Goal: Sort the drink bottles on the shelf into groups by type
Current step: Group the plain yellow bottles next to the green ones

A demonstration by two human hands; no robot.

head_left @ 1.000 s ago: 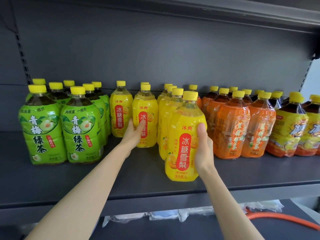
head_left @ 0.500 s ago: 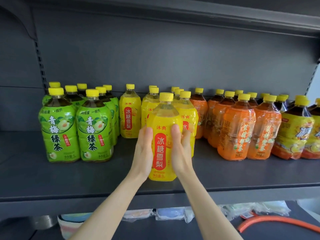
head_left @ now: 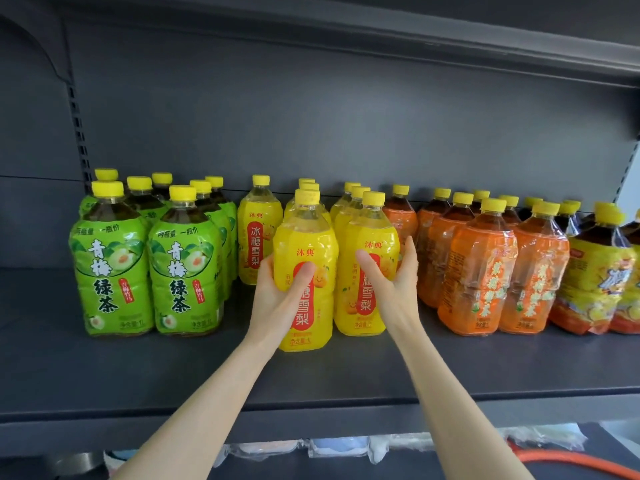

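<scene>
On the dark shelf (head_left: 173, 368) stand groups of yellow-capped bottles: green tea bottles (head_left: 110, 268) at the left, yellow pear drink bottles in the middle, orange bottles (head_left: 481, 271) to the right. My left hand (head_left: 277, 292) grips the front yellow bottle (head_left: 306, 237), which stands near the shelf's front edge. My right hand (head_left: 394, 285) holds the neighbouring yellow bottle (head_left: 363, 306), thumb on its label and fingers round its right side. Another yellow bottle (head_left: 258, 244) stands alone beside the green ones.
Dark bottles with yellow and orange wrappers (head_left: 595, 278) fill the far right. The upper shelf (head_left: 415, 39) hangs overhead. Below the shelf lie plastic-wrapped items (head_left: 336, 445) and an orange hose (head_left: 571, 459). Bare shelf shows in front of the green bottles.
The front yellow bottle has shifted left into line with the other yellow ones. My right hand left it and took the yellow bottle to its right; my left hand stays on it.
</scene>
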